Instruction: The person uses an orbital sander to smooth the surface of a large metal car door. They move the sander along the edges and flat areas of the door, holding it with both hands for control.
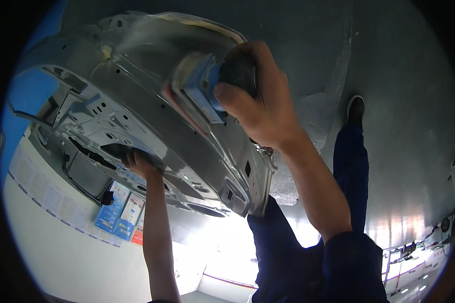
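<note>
My right hand (270, 103) is wrapped round the dark top of a blue power sander (203, 86). The sander's pad is blurred and lies against the outer face of a grey metal car body panel (146, 108). On the panel's inner side my left hand (142, 164) has its fingers hooked at the edge of a long dark opening; their tips are partly hidden there. Many holes and stamped ribs mark this inner side. A small yellowish patch (106, 51) shows near the panel's far left corner.
Blue surface (33, 101) stands at the far left, with a dark bar before it. Blue leaflets (114, 207) and printed sheets hang on the pale wall (60, 242). My legs in dark blue trousers (350, 171) and a dark shoe (356, 108) stand on the grey floor (404, 126).
</note>
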`<state>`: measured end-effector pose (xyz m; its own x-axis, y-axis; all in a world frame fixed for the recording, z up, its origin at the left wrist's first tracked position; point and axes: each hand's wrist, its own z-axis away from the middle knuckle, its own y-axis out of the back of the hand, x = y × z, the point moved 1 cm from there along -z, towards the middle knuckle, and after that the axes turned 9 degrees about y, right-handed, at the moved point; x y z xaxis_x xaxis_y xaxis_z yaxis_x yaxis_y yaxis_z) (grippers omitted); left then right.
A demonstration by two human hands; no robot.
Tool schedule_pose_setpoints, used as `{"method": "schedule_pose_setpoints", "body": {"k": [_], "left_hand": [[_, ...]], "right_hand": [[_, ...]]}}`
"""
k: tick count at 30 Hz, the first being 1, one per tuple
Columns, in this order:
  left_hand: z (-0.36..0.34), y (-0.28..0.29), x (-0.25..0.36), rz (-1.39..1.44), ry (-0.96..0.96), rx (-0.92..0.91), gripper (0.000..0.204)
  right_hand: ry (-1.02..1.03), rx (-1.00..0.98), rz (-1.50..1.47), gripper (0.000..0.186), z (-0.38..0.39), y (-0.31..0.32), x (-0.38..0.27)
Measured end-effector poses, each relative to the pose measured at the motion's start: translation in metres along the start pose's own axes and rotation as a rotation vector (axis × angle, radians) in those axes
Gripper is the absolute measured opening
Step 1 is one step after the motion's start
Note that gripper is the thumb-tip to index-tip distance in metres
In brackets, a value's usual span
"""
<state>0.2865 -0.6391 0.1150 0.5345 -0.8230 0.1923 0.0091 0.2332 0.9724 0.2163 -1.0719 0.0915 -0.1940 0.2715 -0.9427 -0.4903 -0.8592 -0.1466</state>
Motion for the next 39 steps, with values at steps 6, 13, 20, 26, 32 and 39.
{"method": "schedule_pose_setpoints", "body": {"k": [6, 13, 20, 26, 32, 39], "left_hand": [[0.010, -0.004, 0.015, 0.132, 0.170, 0.050, 0.059], [0.000, -0.001, -0.007, -0.066, 0.069, 0.049, 0.055], [0.001, 0.005, 0.000, -0.143, 0.045, 0.162, 0.055], [0.024, -0.002, 0.017, 0.063, 0.092, 0.048, 0.054], [0.006, 0.001, -0.006, -0.039, 0.025, 0.150, 0.054], [0.000, 0.000, 0.000, 0.050, 0.183, 0.061, 0.057]], "right_hand": [[-0.215, -0.088, 0.143, 0.056, 0.047, 0.014, 0.038], [-0.282, -0.048, -0.042, 0.054, 0.006, 0.005, -0.010], [-0.280, 0.003, 0.000, 0.055, 0.033, 0.003, 0.022], [-0.060, 0.003, -0.022, 0.044, -0.004, -0.003, -0.021], [-0.071, -0.026, 0.068, 0.055, 0.004, 0.000, -0.010], [0.200, 0.004, 0.233, 0.052, -0.009, -0.009, -0.038]]}}
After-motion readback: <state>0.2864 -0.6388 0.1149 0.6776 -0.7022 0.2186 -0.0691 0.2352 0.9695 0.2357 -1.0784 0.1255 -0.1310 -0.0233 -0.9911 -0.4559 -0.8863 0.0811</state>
